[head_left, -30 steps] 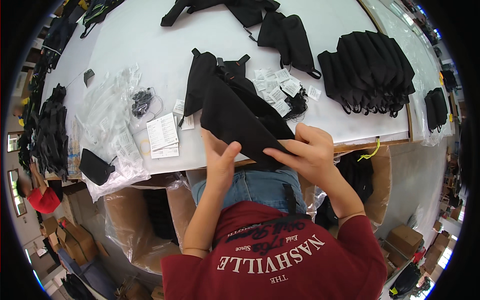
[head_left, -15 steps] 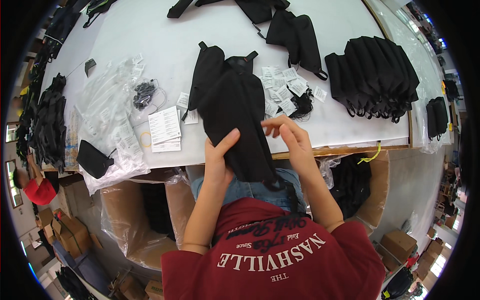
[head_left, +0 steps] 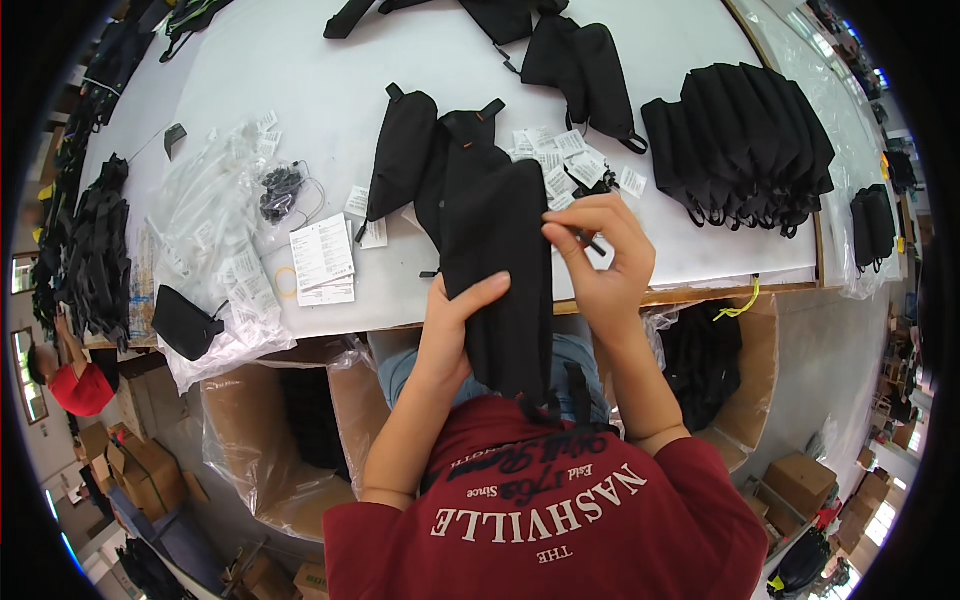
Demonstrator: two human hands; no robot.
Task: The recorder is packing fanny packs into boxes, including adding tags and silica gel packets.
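Observation:
A long black fabric pouch (head_left: 495, 230) is held up over the table's front edge. My left hand (head_left: 455, 320) grips its lower part, thumb on top and fingers underneath. At the pouch's right edge my right hand (head_left: 612, 250) pinches with thumb and forefinger; a short dark zipper pull pokes out below those fingers. Behind it, two more black pouches lie on the table, the left one (head_left: 403, 150) with a small loop at its top. White printed tags (head_left: 565, 150) with black strings are heaped just beyond my right hand.
Black pouches (head_left: 740, 145) stand in a row at the right; others (head_left: 580, 75) lie at the back. Clear plastic bags (head_left: 215, 220), white printed sheets (head_left: 322, 262) and a small black pouch (head_left: 186, 322) are at the left. Plastic-lined cartons (head_left: 255, 440) sit under the table edge.
The held pouch has shifted right and toward me, standing more upright. My right hand has closed from loosely spread fingers to a pinch at its edge.

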